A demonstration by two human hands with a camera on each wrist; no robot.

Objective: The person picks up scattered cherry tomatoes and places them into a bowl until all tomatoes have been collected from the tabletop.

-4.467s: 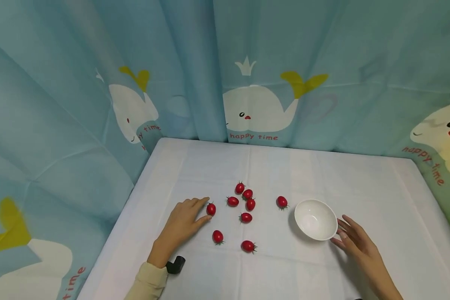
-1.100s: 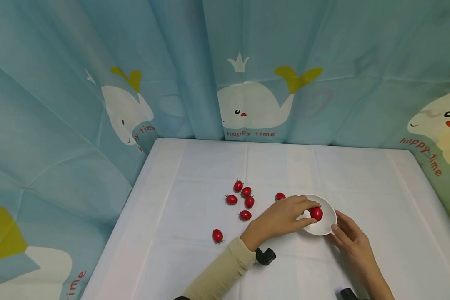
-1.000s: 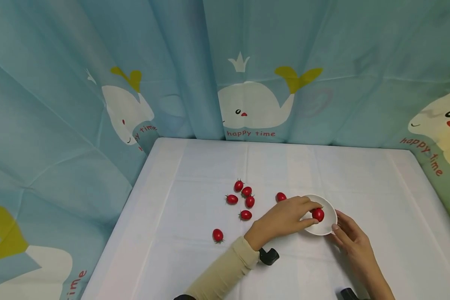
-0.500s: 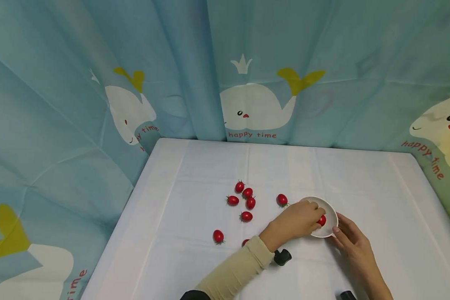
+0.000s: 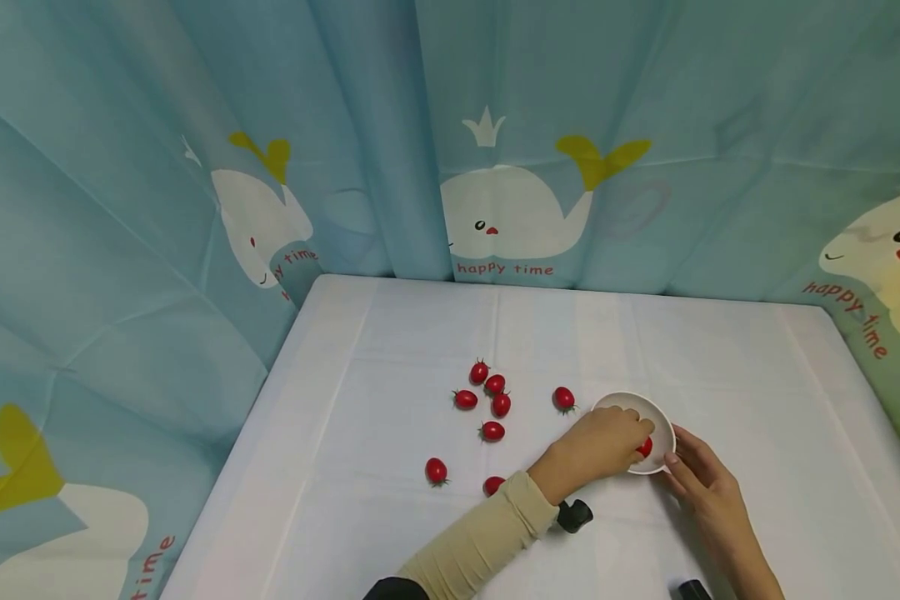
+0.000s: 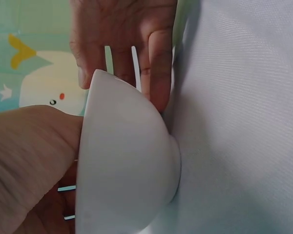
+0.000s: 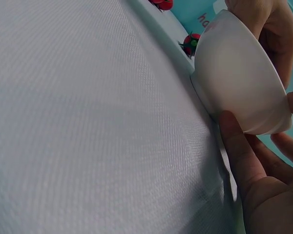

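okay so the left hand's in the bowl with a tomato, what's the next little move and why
Probably let go of the tomato and lift the left hand out. Its fingers are already down inside the bowl, the tomato sits low against the inner wall, and the right hand steadies the bowl's outside. Seven more tomatoes lie on the cloth, the nearest just behind the bowl.

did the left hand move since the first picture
Yes. The left hand went rightward, from beside the leftmost tomatoes to inside the white bowl, holding a tomato there.
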